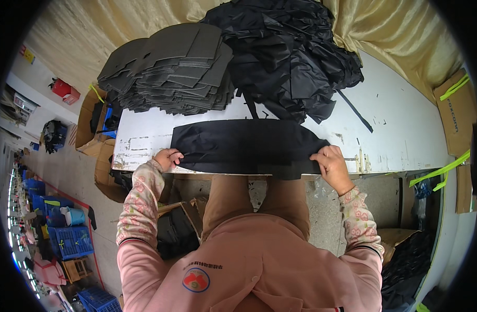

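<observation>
A black fabric piece [243, 143] lies spread along the front edge of the white table [399, 114], its near side reaching over the edge. My left hand [168, 159] pinches its left end between thumb and fingers. At the other end, my right hand [330, 165] grips the fabric's right corner with fingers curled. Beyond it on the left rises a stack of dark grey foam sheets [170, 62], cut to shape and fanned unevenly. A large heap of crumpled black fabric pieces [285, 67] is piled beside the stack, toward the back.
A black strip [355, 110] lies on the table's right part. Cardboard boxes [87, 122] stand at the table's left end, and another [189, 218] is below by my legs. A gold curtain [399, 31] hangs behind. Blue crates [74, 242] stand on the floor far left.
</observation>
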`<state>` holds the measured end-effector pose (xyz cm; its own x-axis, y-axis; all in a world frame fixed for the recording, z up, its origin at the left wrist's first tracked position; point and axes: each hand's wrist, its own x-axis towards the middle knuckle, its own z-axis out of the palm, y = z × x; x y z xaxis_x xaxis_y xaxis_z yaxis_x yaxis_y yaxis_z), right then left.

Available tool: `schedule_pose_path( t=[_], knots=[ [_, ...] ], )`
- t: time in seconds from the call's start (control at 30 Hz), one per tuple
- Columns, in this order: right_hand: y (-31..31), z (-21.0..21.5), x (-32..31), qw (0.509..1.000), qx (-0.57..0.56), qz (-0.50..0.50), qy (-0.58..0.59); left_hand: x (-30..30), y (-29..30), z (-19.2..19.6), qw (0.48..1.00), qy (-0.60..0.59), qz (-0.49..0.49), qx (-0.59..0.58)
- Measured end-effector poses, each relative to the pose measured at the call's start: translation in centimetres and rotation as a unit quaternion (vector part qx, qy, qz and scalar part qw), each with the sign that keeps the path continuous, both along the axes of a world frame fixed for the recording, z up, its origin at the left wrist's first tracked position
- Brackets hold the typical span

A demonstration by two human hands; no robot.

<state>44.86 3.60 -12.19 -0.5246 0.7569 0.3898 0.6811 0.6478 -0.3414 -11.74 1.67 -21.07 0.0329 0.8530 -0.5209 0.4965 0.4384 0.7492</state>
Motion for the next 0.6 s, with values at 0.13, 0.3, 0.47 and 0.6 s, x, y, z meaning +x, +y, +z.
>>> schedule_pose_path(
  t=[0.13, 0.3, 0.47, 0.6],
  knots=[
    [-0.4, -1.8, 1.0, 0.996, -0.014, 0.041, -0.080, 0.6, 0.3, 0.6, 1.000, 0.004, -0.007, -0.018],
    [-0.7, -2.0, -0.1, 0.989, -0.074, 0.051, -0.114, 0.7, 0.2, 2.3, 0.995, -0.008, -0.060, 0.076],
    [-1.3, -2.5, -4.6, 0.982, -0.057, 0.121, -0.131, 2.1, 0.0, 7.0, 0.996, -0.022, -0.072, 0.045],
    [-1.7, -5.7, -4.7, 0.958, -0.099, 0.149, -0.223, -2.0, -0.4, 7.1, 0.998, -0.026, -0.004, 0.053]
  ],
)
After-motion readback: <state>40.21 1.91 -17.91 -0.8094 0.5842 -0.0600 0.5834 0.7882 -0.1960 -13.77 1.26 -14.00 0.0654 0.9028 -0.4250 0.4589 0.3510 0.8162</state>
